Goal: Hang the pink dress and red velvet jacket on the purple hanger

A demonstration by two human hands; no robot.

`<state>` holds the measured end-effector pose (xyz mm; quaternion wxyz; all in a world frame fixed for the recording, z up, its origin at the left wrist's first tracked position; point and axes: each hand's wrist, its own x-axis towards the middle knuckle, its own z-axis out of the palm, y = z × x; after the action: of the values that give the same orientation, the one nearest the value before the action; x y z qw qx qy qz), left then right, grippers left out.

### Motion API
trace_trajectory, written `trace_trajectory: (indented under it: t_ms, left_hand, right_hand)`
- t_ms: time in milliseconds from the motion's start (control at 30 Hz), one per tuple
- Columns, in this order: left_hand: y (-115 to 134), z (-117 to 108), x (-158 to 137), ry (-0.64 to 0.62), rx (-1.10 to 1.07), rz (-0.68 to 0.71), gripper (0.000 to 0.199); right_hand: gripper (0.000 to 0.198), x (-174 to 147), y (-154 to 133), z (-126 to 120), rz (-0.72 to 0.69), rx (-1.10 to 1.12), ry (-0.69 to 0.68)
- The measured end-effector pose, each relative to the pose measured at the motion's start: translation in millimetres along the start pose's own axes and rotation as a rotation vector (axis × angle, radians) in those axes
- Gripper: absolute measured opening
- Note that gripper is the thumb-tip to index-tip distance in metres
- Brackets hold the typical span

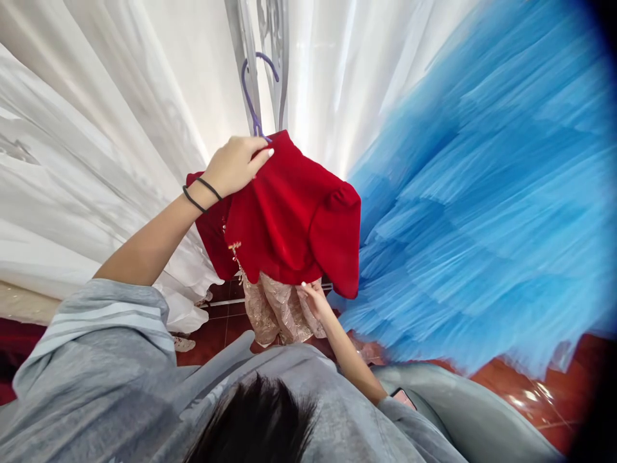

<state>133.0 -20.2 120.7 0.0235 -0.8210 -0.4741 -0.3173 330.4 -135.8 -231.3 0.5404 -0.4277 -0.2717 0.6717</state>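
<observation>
A short red velvet jacket with puffed sleeves and beaded trim along one edge hangs in front of me on a purple hanger. The hanger's hook is up against a grey metal frame. My left hand, a dark band at its wrist, is closed on the jacket's neckline just below the hook; some of its fingers are hidden behind the cloth. Lower down, my right hand pinches the bottom hem. Beneath the hem shows a shiny pinkish-gold skirt, partly covered by the jacket.
White drapes hang at the back and left. A full blue tulle gown crowds the right side. The grey metal frame rises behind the jacket. Reddish floor tiles lie below, and a pink-backed phone is beside my right forearm.
</observation>
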Motion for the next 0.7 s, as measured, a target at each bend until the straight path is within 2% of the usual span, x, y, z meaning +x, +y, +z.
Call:
trace_trajectory:
  t_ms: [100, 233, 333, 400, 467, 567, 633, 700]
  left_hand:
    - [1.5, -1.3, -2.7, 0.114, 0.011, 0.018, 0.031]
    - [-9.2, 10.7, -2.4, -0.005, -0.088, 0.008, 0.035]
    - [-15.7, 21.5, -5.0, -0.053, -0.214, -0.022, 0.036]
    - [-15.9, 25.6, -9.6, -0.079, -0.308, -0.035, 0.036]
    - [-14.9, 28.5, -16.9, -0.173, -0.393, -0.053, 0.037]
    - [-14.4, 31.0, -31.4, -0.444, -0.457, -0.113, 0.037]
    - [-13.0, 28.3, -40.9, -0.597, -0.503, -0.153, 0.033]
    - [-9.5, 20.4, -47.9, -0.663, -0.58, -0.175, 0.031]
  right_hand:
    - [0.046, 8.6, -5.0, -4.9, -0.047, -0.034, -0.023]
    - [0.035, 9.7, 5.9, -1.6, -0.008, -0.267, -0.124]
    - [0.019, 6.2, 25.1, 19.7, 0.06, -0.362, -0.253]
    - [0.031, 11.4, 37.8, 44.8, 0.07, -0.393, -0.31]
    - [0.042, 25.0, 48.1, 74.3, 0.012, -0.375, -0.293]
    - [0.038, 51.2, 53.8, 110.5, -0.082, -0.344, -0.234]
    - [0.031, 63.0, 47.7, 119.0, -0.089, -0.367, -0.216]
    - [0.029, 65.9, 34.1, 112.9, -0.098, -0.415, -0.183]
